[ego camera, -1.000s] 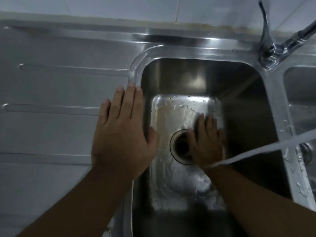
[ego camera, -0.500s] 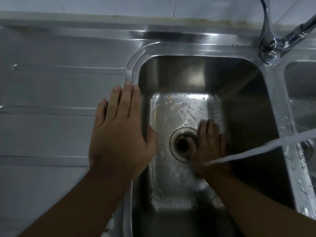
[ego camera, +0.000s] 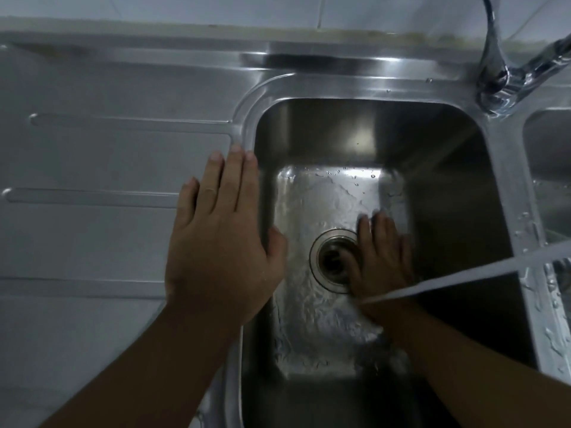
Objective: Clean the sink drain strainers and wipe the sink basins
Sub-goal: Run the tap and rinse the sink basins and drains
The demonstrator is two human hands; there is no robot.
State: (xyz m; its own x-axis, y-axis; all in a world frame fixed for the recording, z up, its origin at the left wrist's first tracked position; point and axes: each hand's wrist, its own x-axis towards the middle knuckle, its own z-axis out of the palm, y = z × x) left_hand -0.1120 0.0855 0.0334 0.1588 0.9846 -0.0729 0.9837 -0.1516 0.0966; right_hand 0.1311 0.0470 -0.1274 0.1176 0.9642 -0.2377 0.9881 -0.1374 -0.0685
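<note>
Steel surface: drainboard [ego camera: 108,156] left of the drain [ego camera: 332,261], which is set in the basin [ego camera: 448,196] floor.
Left: my left hand [ego camera: 219,242] lies flat on the rim left of the drain, fingers straight, holding nothing.
Right: my right hand [ego camera: 383,264] presses flat on the wet floor, touching the drain's right edge, empty.
Water: stream [ego camera: 463,276] crosses my right wrist.
Beyond: faucet [ego camera: 497,84], right of the drain.
</note>
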